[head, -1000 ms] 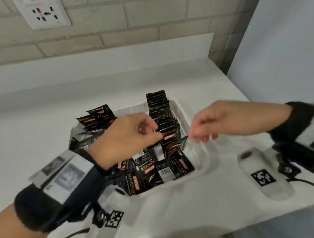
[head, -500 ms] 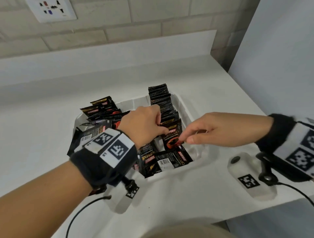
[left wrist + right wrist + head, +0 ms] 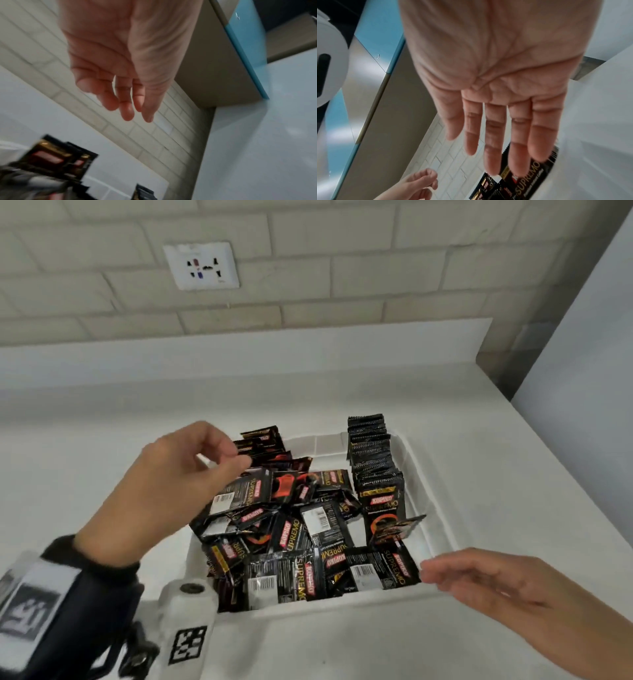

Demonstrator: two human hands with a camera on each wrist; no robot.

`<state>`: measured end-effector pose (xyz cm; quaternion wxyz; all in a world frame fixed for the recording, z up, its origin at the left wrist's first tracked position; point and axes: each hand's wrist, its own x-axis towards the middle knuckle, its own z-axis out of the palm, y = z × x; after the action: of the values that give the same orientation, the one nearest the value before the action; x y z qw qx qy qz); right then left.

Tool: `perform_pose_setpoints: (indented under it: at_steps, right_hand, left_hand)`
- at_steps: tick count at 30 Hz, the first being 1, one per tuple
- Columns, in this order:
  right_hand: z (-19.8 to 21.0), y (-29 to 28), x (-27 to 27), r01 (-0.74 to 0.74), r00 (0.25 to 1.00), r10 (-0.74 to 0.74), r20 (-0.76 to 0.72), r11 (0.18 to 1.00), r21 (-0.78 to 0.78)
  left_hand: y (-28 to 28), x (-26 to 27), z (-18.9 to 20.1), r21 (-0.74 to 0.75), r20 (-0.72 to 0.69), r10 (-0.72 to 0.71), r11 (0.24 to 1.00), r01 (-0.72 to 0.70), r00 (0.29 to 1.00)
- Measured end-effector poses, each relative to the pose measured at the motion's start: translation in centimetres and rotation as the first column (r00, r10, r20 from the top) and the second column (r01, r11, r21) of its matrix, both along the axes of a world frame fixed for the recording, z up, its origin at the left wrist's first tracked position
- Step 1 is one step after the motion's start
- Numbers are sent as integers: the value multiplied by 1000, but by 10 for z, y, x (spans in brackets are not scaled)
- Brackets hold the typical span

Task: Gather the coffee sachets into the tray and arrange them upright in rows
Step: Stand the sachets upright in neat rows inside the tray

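A white tray [image 3: 424, 484] on the counter holds several black coffee sachets. An upright row of sachets [image 3: 371, 460] runs along its right side, and one sachet [image 3: 399, 527] leans askew at the row's front. A loose pile of sachets [image 3: 294, 529] fills the middle and left. My left hand [image 3: 236, 460] hovers over the pile's left part with loosely curled fingers and holds nothing; it looks empty in the left wrist view too [image 3: 126, 106]. My right hand [image 3: 431, 571] is at the tray's front right corner, fingers straight and empty, palm open [image 3: 496, 155] above a sachet [image 3: 528, 177].
The white counter [image 3: 479, 446] ends at a white wall panel [image 3: 582, 364] on the right. A brick wall with a socket [image 3: 202, 265] stands behind. My left wrist's white camera housing [image 3: 186, 628] hangs over the tray's front left corner.
Both hands were together at the front of the upright row, pinching a sachet. They have drawn apart and hold nothing, the left going up and left, the right back toward me.
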<state>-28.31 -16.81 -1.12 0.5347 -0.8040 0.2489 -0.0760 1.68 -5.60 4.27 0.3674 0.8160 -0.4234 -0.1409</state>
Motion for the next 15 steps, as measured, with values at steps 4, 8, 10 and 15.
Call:
perform_pose_setpoints:
  at_steps: [4, 8, 10, 15]
  right_hand:
    - [-13, 2, 2, -17, 999, -1, -43, 903, -429]
    - [-42, -3, 2, -24, 994, -49, -100, 782, -623]
    - [-49, -1, 4, 8, 996, -66, -67, 771, -637]
    - [-55, 5, 7, 100, 993, -116, 18, 753, -650]
  left_hand:
    - [39, 13, -29, 108, -38, 198, 975, -193, 979]
    - [62, 21, -63, 205, -95, 221, 958, -199, 971]
    - [66, 23, -76, 219, -150, 195, 963, -160, 969]
    - [65, 33, -87, 183, -237, 194, 971, -152, 952]
